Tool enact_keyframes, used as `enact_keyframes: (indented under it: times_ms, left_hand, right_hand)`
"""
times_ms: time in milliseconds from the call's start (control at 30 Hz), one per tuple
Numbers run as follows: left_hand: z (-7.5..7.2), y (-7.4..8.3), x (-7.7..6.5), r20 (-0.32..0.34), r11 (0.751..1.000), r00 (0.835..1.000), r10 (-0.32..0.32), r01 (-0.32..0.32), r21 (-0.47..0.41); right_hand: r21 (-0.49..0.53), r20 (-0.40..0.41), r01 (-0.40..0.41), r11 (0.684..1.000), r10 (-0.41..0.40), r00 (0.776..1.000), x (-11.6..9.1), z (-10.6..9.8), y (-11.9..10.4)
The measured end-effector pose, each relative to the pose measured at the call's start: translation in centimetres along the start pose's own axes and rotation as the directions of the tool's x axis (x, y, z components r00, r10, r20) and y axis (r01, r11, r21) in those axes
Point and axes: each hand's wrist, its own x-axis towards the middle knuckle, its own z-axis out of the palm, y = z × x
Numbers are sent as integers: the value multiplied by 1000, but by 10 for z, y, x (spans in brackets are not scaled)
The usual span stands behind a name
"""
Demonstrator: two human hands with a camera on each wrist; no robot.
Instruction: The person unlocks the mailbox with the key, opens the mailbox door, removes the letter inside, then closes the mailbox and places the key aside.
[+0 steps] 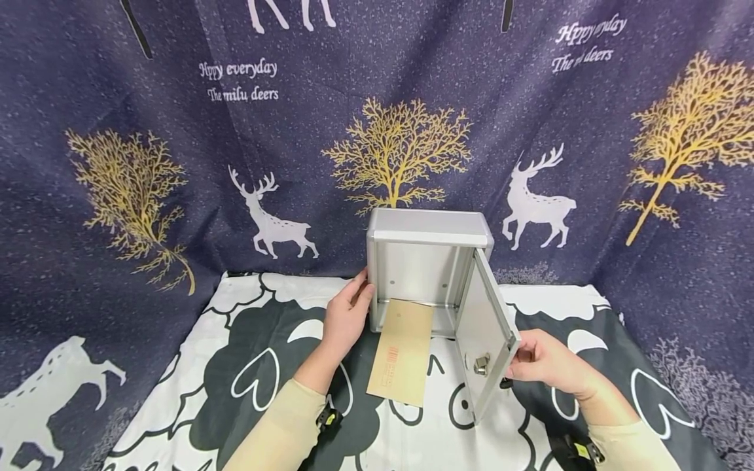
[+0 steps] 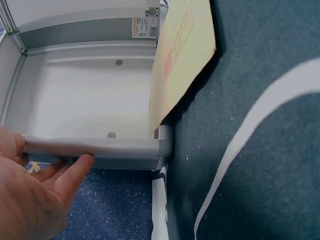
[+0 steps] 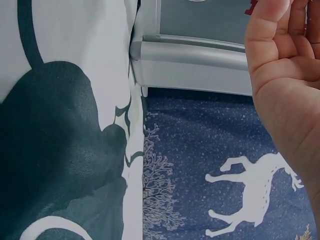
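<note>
A silver metal box (image 1: 430,229) with its hinged door (image 1: 484,333) swung outward stands against the backdrop. My left hand (image 1: 346,317) holds the box's left side, thumb at the front rim and fingers along the outer wall. In the left wrist view, the fingers (image 2: 75,175) touch that wall from outside. At the door's free edge, my right hand (image 1: 544,363) grips with curled fingers; these are partly cut off in the right wrist view. A brown paper envelope (image 1: 400,353) with red print lies partly inside the box and sticks out over its front edge.
On the door's inner face is a metal lock (image 1: 481,365), and a small black piece (image 1: 506,383) shows beside the right fingers. A black-and-white patterned cloth (image 1: 259,366) covers the surface. Behind hangs a dark blue backdrop (image 1: 306,131) with deer and trees.
</note>
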Motion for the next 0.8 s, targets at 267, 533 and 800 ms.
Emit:
enact_keyframes:
  times_ms: [267,533,800]
  left_hand:
    - [0,3,1,-1,1000,1000,-3,3,9]
    - [-1,3,2,0,1000,1000,0,0,21]
    - [-3,5,3,9,999,1000,10,-10,38]
  right_hand:
    - [-6,-10,-33,999,33,999,0,-2,-2]
    - [13,0,-29,999,29,1000,-1,-3,-1]
    - [6,-2,-16,1000,16,1000,-2,-3,-2]
